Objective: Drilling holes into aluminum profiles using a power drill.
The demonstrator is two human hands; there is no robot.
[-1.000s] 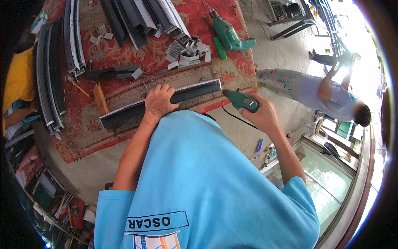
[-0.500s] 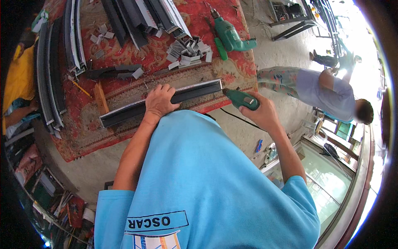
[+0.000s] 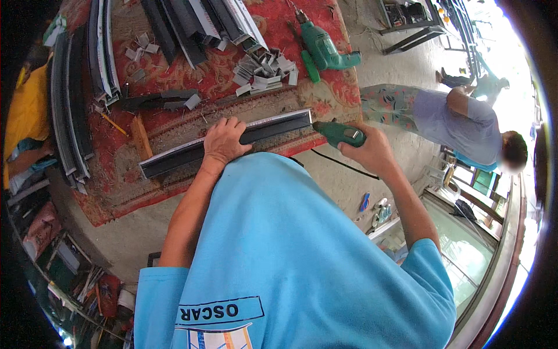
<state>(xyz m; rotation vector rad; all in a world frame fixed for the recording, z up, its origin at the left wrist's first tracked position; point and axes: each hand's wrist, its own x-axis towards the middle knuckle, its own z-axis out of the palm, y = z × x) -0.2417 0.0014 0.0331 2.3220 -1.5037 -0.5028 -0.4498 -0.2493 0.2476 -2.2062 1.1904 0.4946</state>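
Observation:
A dark metal profile (image 3: 273,129) with a pale upper strip lies slantwise on the carpet-covered table. My left hand (image 3: 224,141) grips it near the middle, fingers over its far edge and thumb on the near side. In my right hand (image 3: 372,150) is a green power drill (image 3: 340,134), its tip at the right end of the profile. Whether the tip touches the metal is too small to tell. A black cord (image 3: 343,164) runs beneath the drill. Close to the profile's left end, a wooden block (image 3: 140,137) rests against its far side.
Beyond the profile lie a heap of cut metal pieces (image 3: 264,72), a second green drill (image 3: 323,47) and long dark profiles (image 3: 179,32). More profiles (image 3: 68,104) line the left side. One person (image 3: 456,119) stands at right; another in yellow (image 3: 32,110) is at left.
My right hand and the drill have shifted slightly to the right, and the drill lies more level. The left hand stays on the profile. The person at right has moved a little.

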